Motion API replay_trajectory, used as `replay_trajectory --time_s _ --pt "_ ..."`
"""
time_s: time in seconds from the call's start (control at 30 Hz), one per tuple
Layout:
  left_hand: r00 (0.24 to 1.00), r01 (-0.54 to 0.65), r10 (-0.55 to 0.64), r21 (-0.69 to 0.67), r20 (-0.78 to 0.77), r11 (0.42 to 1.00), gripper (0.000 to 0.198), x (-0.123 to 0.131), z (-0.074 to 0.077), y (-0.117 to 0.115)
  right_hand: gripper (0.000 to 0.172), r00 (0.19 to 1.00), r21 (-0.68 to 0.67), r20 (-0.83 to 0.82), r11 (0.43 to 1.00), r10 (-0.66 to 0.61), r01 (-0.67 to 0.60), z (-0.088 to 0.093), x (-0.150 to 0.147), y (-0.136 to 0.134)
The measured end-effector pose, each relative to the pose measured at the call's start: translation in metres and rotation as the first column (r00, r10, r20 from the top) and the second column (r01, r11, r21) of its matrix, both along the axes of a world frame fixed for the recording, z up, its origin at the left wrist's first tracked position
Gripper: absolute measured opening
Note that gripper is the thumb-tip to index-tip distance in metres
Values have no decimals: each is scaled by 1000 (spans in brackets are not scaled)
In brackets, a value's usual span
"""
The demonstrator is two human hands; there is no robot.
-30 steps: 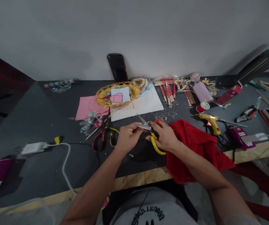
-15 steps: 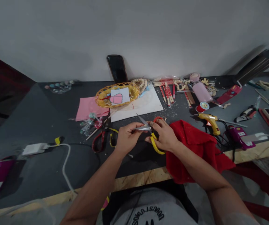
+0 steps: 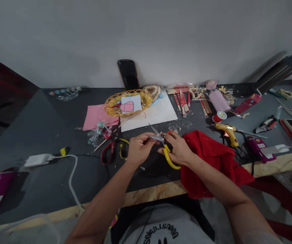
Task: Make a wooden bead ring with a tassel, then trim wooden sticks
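My right hand [image 3: 178,147] grips a pair of scissors [image 3: 171,160] with yellow and orange handles. The blades are parted and point up and to the left. Close by on the left, my left hand [image 3: 140,147] is closed in a pinch at the lower blade; what its fingertips hold is too small to make out. A red cloth [image 3: 207,159] lies under and beside my right wrist, hanging over the table edge. Left of my left hand rests a second pair of scissors [image 3: 107,153] with red and yellow handles.
Behind my hands a yellow basket [image 3: 107,109] holds a card with a pink drawing, beside a white board [image 3: 161,115]. A phone [image 3: 128,74] leans on the wall. To the right are a glue gun [image 3: 227,132], red thread [image 3: 219,117] and wooden sticks [image 3: 182,103]. A white cable [image 3: 72,179] crosses the left.
The scissors stay in my right hand with blades still parted, shifted only very slightly. My left hand keeps its pinch beside them. The whole view has moved a little.
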State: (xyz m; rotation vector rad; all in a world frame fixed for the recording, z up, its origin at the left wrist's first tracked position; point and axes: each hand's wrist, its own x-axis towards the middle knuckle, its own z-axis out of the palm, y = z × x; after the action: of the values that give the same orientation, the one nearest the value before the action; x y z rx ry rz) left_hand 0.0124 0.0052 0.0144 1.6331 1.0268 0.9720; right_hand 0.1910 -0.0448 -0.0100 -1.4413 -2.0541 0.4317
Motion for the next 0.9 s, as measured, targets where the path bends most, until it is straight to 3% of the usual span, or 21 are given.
replay_trajectory --time_s 0.27,0.5,0.63,0.73,0.8,0.9 --pt "999 21 -19 62 -29 998 21 -2 -2 3 52 989 -35 -138 997 59 -64 4 2 0" --pt "990 130 -131 -27 -55 991 14 -6 4 9 43 964 -76 -225 984 141 -161 5 9 4" --pt "980 150 -167 -153 -108 977 14 -8 11 12 56 986 -83 -131 990 104 -115 2 15 6" --pt "974 113 -132 -109 -184 988 19 -7 12 12 57 977 -76 -209 995 42 -59 -1 16 9" --pt "965 122 -126 -32 -228 992 26 -6 10 11 56 918 -99 -395 995 -33 -7 -3 14 10" --pt "937 208 -184 53 -299 977 29 -3 6 8 57 733 -197 -666 980 -137 5 -5 7 9"
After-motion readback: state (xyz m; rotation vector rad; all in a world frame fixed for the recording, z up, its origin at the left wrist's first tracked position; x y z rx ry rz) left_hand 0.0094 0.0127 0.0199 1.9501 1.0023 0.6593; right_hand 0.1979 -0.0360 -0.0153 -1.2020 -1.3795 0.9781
